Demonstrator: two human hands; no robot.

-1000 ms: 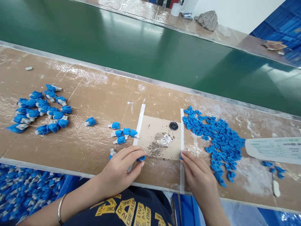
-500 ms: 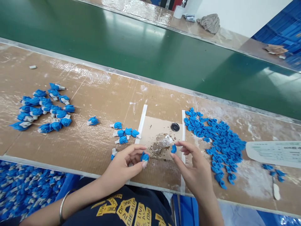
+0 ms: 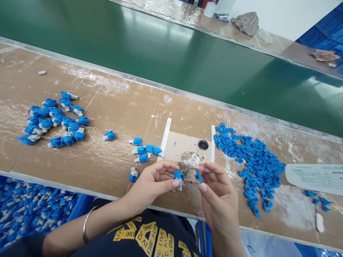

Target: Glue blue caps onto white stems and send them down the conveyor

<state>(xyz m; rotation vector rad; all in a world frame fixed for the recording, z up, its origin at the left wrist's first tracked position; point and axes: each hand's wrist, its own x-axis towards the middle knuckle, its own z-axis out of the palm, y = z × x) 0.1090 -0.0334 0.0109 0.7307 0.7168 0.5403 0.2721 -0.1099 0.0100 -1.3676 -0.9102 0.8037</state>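
Between its thumb and fingers, my left hand (image 3: 158, 180) holds a blue piece with a white stem (image 3: 179, 176). My right hand (image 3: 221, 192) pinches a small curved blue piece (image 3: 198, 176), a short gap to the right of the other one. Just beyond the hands are a clear round dish (image 3: 189, 161) and a black round lid (image 3: 203, 144) on a beige sheet (image 3: 182, 141) spotted with dark specks. A pile of small blue pieces (image 3: 254, 160) lies to the right. Several blue pieces with white stems (image 3: 149, 149) lie left of the sheet.
More stemmed blue pieces (image 3: 56, 117) are grouped at the far left. A blue bin (image 3: 77, 207) full of them stands below the table edge. A white bottle (image 3: 313, 176) lies at right, above a white-handled tool (image 3: 319, 222). A green belt (image 3: 160, 60) runs behind the table.
My left hand has moved right with its stemmed piece, now held with the stem pointing down. The small blue piece in my right hand is closer to it and turned. The view has shifted slightly.
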